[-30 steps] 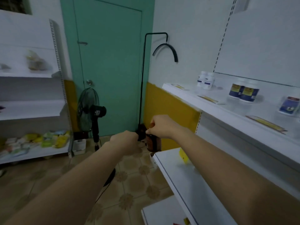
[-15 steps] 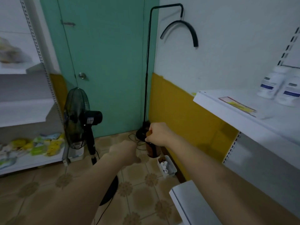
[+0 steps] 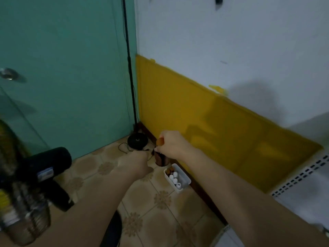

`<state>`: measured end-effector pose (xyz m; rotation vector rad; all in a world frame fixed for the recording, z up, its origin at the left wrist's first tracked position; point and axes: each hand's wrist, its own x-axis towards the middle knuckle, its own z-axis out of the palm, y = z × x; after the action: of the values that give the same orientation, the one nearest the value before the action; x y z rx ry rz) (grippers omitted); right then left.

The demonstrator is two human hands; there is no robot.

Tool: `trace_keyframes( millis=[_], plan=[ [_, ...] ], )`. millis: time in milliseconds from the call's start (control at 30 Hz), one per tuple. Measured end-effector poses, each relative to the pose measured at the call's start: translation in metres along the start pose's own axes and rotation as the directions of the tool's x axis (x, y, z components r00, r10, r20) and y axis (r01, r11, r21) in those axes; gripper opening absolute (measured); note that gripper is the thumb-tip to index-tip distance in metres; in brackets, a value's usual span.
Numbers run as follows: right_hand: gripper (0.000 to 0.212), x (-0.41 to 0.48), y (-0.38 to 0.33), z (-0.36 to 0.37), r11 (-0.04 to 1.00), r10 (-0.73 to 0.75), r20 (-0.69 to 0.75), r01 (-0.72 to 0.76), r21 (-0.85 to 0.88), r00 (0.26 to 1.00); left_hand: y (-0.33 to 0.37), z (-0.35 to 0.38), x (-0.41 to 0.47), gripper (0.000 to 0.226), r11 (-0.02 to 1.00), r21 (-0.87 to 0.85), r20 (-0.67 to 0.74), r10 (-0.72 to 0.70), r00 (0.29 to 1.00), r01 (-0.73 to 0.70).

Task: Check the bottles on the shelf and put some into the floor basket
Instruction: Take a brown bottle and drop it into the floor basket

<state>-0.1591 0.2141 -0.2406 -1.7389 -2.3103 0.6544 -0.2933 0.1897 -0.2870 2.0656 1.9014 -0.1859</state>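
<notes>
Fan (image 3: 44, 168) far left. My left hand (image 3: 132, 162) is curled just beside the bottle (image 3: 161, 158); can't tell if it holds anything. My right hand (image 3: 170, 144) grips the bottle top. Bottle hangs over the floor, near the basket (image 3: 184, 175) by the wall.

Teal door (image 3: 71, 68), black pole (image 3: 130, 77) on round base (image 3: 137, 139), blurred fan (image 3: 48, 163) at left, patterned floor tiles (image 3: 160, 200), yellow-banded wall (image 3: 213, 122)
</notes>
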Motion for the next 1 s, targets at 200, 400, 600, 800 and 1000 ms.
trace_keyframes(
  millis=[200,400,600,800,1000],
  plan=[
    [0.020,0.111,0.056,0.026,0.991,0.132,-0.024,-0.132,-0.005,0.991,-0.014,0.014,0.131,0.062,0.995,0.016,0.061,0.096,0.994,-0.097],
    [0.022,0.215,0.121,0.055,0.968,0.244,0.138,-0.249,0.018,0.960,-0.025,0.040,0.243,0.047,0.992,0.046,0.110,0.114,0.987,-0.120],
    [0.020,0.297,0.188,0.100,0.933,0.341,0.195,-0.356,0.047,0.920,-0.025,0.079,0.359,0.033,0.983,0.058,0.216,0.159,0.963,-0.175],
    [0.009,0.367,0.272,0.171,0.896,0.417,0.164,-0.435,0.094,0.894,-0.008,0.150,0.472,0.028,0.961,0.012,0.240,0.265,0.934,-0.276],
    [0.024,0.404,0.374,0.281,0.850,0.494,0.194,-0.517,0.097,0.848,0.007,0.274,0.551,0.035,0.947,0.059,0.336,0.278,0.900,-0.315]
  ],
)
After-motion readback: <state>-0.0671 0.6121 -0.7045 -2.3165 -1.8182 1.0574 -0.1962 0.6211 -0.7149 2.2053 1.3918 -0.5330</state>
